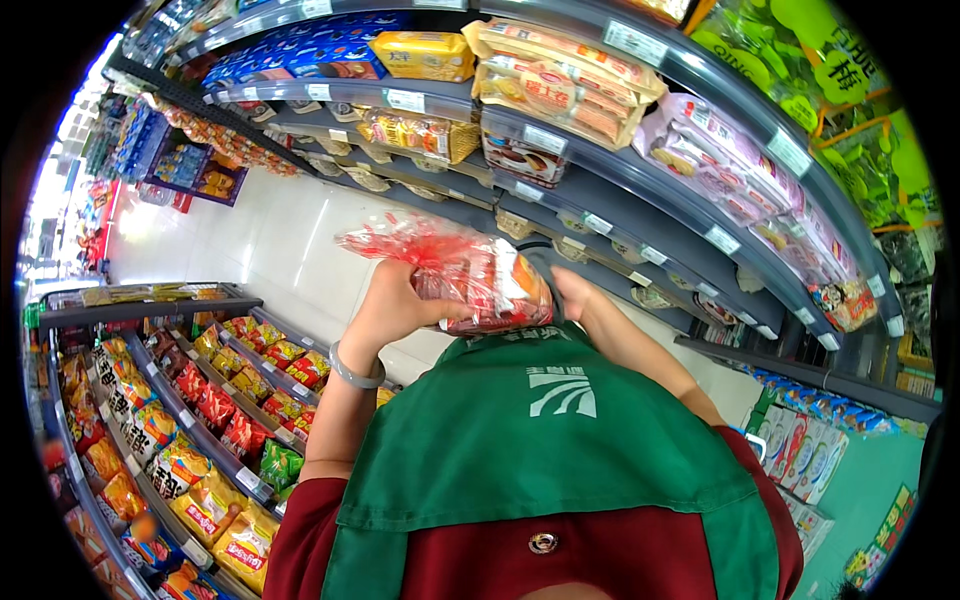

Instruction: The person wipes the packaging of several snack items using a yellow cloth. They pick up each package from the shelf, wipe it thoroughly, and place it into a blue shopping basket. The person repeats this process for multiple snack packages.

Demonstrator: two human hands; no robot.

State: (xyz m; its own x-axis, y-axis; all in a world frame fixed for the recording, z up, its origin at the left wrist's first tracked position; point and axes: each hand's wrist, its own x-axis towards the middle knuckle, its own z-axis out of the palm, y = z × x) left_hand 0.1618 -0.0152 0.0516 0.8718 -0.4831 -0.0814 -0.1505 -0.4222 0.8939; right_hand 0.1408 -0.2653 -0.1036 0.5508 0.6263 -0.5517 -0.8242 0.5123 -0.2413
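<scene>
In front of my green apron (480,427), a clear plastic pack with red print (487,289) is held up, its gathered, crinkled end pointing left. My left hand (401,304) grips its left side, thumb across the near face; wrapped pieces show through the film. A dark grey item (544,270), perhaps cloth, lies against the pack's right end. My right hand (572,294) has hold of that item's edge, and its fingertips are partly hidden. A grey bangle (358,369) circles my left wrist.
Ahead rises a shelf rack (600,176) with a beige snack pack (559,82), lilac packs (720,161) and blue boxes (300,52). Lower left, another rack holds chip bags (247,544). Pale floor tiles (277,217) run between them. Cartons (806,454) stand at right.
</scene>
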